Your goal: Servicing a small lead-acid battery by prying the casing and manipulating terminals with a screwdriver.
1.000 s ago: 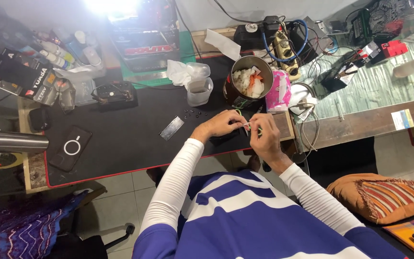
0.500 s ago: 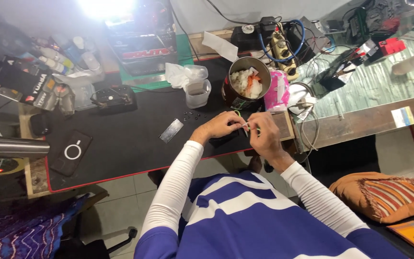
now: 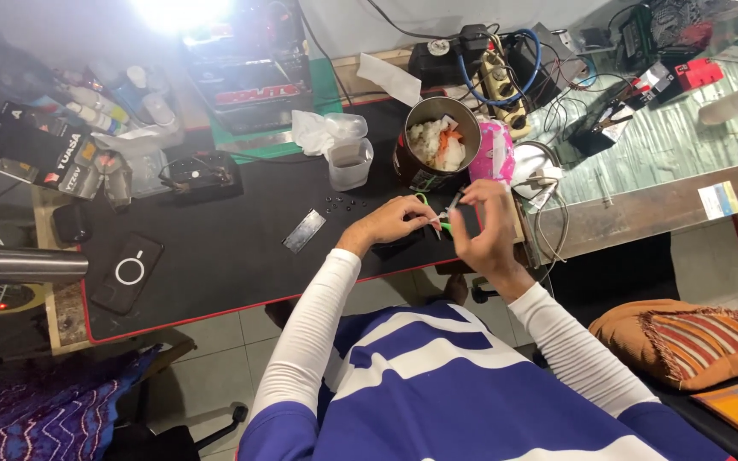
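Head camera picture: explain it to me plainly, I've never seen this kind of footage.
The camera sits on a person's head and looks down, so you see their own striped shirt, white sleeves and two bare hands. The left hand and right hand meet over a black desk mat, pinching something small with a green part; what it is is too small to tell. Nearby lie a small metal plate, a clear plastic cup, a round tin of scraps and a dark phone.

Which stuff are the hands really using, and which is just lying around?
In use:
- left hand and right hand, pinching a small dark part with a thin tool
- black mat under them

Lying about:
- metal tin of scraps
- clear plastic cup
- small metal plate
- phone
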